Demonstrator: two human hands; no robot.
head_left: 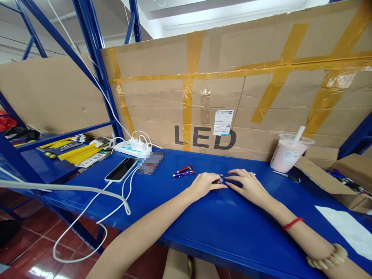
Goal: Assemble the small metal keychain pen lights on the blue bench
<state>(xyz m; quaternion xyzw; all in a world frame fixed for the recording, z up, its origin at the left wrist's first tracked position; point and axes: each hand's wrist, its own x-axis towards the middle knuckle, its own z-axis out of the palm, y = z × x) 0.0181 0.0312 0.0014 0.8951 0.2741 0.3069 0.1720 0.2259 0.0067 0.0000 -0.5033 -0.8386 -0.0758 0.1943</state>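
Note:
Both my hands rest on the blue table top (221, 228) near its middle. My left hand (203, 184) is curled and its fingertips pinch a small dark red pen-like thing (217, 181). My right hand (245, 184) touches the same small thing from the right, fingers bent and close together. A red keychain pen (185, 169) and a purple one (183, 174) lie just left of my left hand. A red string circles my right wrist.
A phone (120, 169) on a white cable lies at the left, by a white power strip (132, 147). A pink drink cup (287, 152) with a straw stands at the right, beside an open cardboard box (334, 182). A taped cardboard sheet marked LED (203, 97) walls the back.

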